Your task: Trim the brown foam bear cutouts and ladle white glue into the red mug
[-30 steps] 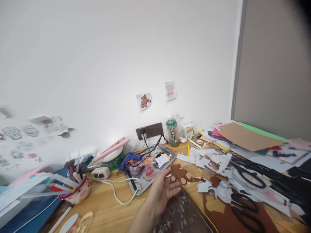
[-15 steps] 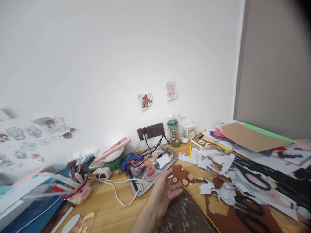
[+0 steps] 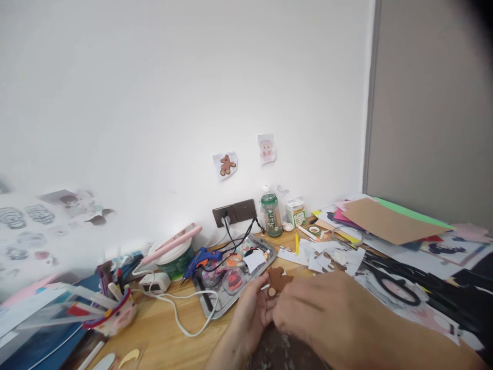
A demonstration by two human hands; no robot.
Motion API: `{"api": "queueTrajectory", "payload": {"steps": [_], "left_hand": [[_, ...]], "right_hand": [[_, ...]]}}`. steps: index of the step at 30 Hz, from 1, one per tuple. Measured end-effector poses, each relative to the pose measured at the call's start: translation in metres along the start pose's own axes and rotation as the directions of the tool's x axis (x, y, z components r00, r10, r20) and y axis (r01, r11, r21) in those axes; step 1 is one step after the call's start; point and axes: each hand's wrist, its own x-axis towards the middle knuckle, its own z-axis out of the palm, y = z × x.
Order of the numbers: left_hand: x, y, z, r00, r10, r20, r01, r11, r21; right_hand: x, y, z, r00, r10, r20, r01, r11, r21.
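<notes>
A flat brown bear cutout (image 3: 278, 280) with lighter paw pads sits at the fingers of my left hand (image 3: 252, 308). That hand is palm up, its thumb at the bear's left edge and its fingers partly under it. My right hand (image 3: 319, 308) has its fingers curled in against the bear's lower right side and covers part of it. Its fingertips are hidden, so I cannot make out what they grip. Below both hands lies a dark, scuffed board (image 3: 285, 354), mostly covered by them.
A metal tray (image 3: 206, 303) with small cutouts and a blue glue gun (image 3: 202, 259) lies left of the hands. Black scissors (image 3: 396, 288) and paper scraps (image 3: 339, 257) lie right. A green bottle (image 3: 271, 213) stands by the wall. A pen holder (image 3: 115, 318) stands at left.
My right hand has come in from the right and now meets the bear beside my left hand, covering scraps and brown sheet there. The view has shifted slightly.
</notes>
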Motion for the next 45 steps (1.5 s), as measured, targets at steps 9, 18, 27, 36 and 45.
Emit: {"api": "queueTrajectory", "payload": {"steps": [9, 18, 27, 36, 45], "left_hand": [[0.000, 0.004, 0.001, 0.997, -0.074, -0.012, 0.074, 0.996, 0.039], [-0.002, 0.005, 0.001, 0.995, -0.084, 0.048, 0.082, 0.996, 0.034], [-0.004, 0.004, 0.003, 0.995, -0.075, 0.068, 0.073, 0.997, 0.031], [-0.006, 0.003, 0.004, 0.995, -0.070, 0.066, 0.067, 0.997, 0.045], [-0.007, 0.002, 0.006, 0.993, -0.073, 0.090, 0.069, 0.996, 0.053]], "right_hand": [[0.000, 0.052, -0.011, 0.856, 0.514, 0.046, -0.471, 0.742, 0.478], [-0.006, 0.078, -0.002, 0.806, 0.581, 0.117, -0.484, 0.531, 0.695], [-0.007, 0.092, 0.001, 0.779, 0.602, 0.175, -0.519, 0.463, 0.718], [-0.009, 0.101, 0.009, 0.762, 0.621, 0.183, -0.549, 0.470, 0.692], [-0.008, 0.105, 0.015, 0.759, 0.619, 0.202, -0.548, 0.439, 0.712]]}}
